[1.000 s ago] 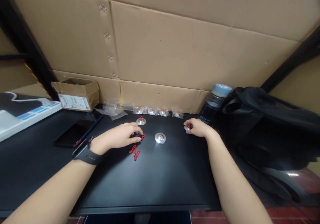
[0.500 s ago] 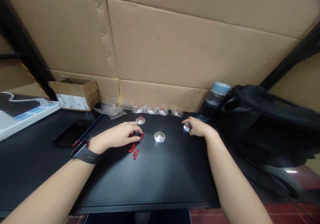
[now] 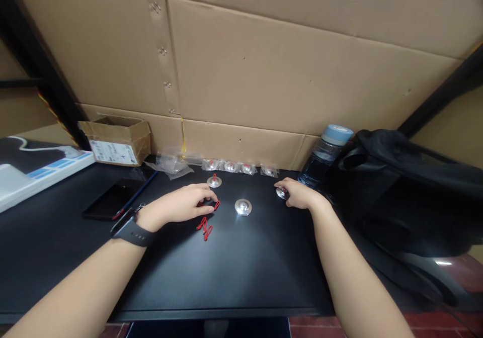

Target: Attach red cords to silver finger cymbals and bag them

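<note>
Taking the one plain disc [image 3: 243, 207] as the clock's centre, the worktop [image 3: 234, 272] has seven silver discs: three unbagged, namely that one, a looped disc [image 3: 214, 182] at ten o'clock and a partly covered disc [image 3: 281, 193] at two; and four bagged discs [image 3: 231, 167], eleven to one. Red loops: one on the looped disc, at least one [image 3: 217, 205] beside the left grip [image 3: 186, 202] at nine, several more at eight, too tangled to count. Singly: cardboard box [image 3: 141, 144], ten; phone [image 3: 107, 201], nine; bottle [image 3: 320, 161], two; black bag [image 3: 407, 197], three.
</note>
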`<action>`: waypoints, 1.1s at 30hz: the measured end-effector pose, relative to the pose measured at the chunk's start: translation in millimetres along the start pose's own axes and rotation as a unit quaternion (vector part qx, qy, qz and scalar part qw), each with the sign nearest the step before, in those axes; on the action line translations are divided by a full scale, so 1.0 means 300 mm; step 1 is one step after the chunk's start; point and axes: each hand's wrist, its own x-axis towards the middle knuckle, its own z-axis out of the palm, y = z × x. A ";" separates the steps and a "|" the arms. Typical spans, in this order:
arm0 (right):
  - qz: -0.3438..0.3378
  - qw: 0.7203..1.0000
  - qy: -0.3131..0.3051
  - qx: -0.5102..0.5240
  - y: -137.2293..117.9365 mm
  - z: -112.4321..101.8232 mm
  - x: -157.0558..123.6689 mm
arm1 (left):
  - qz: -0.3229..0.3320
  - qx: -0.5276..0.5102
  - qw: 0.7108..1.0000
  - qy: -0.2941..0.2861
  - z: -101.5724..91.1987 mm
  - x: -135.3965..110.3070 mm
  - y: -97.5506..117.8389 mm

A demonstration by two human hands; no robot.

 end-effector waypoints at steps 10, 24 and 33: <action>0.033 0.999 0.000 -0.036 -0.089 -0.014 -0.011 | -0.006 -0.002 1.000 -0.008 -0.003 0.002 0.007; 0.036 0.998 0.045 -0.027 -0.094 -0.027 -0.022 | 0.008 -0.007 1.000 -0.010 0.015 0.002 -0.032; 0.004 0.999 0.043 -0.024 -0.083 -0.004 -0.011 | 0.004 -0.008 1.000 -0.011 0.014 0.001 -0.025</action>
